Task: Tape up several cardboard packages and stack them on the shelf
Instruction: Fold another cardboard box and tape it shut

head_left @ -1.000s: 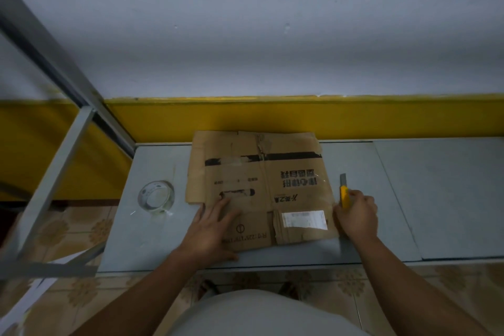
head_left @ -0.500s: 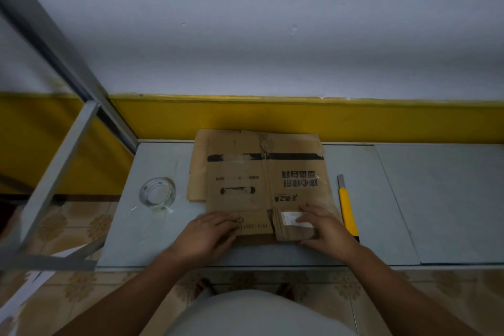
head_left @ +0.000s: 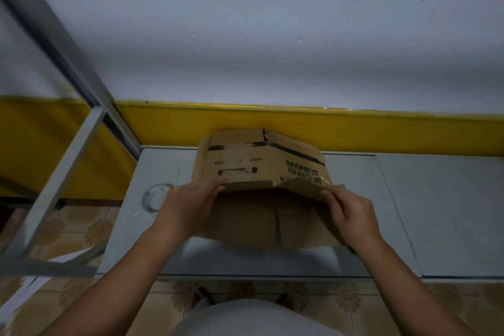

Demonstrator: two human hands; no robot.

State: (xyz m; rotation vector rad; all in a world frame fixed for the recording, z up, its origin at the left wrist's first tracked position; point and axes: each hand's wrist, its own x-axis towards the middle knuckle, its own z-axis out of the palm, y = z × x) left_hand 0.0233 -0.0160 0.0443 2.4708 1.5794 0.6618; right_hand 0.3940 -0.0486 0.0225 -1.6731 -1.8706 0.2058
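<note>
**A:** Grey table is filling the lower half, standing against a yellow-banded wall, with a metal frame rising at its left. What is sitting on it?

**B:** A box is sitting mid-table, toward the wall. It is looking half-opened: the printed panels are tenting upward and the near flaps are hanging loose toward the person.

**A:** What are the hands doing?

**B:** Both are grasping the box. The left hand is curling its fingers over the near left edge. The right hand is pinching the edge of the near right flap. Neither is hanging free.

**A:** Which step are we watching, then?

**B:** I am judging it as the shaping of the box, ahead of any taping. Nothing on the near side is looking sealed, and no finished package is showing anywhere.

**A:** So what is the next move calling for?

**B:** Probably pushing the panels square and folding the flaps shut. Then one hand is going to be needed to hold the seam while the other is fetching the tape, which is lying on the table just beside the left hand.
</note>
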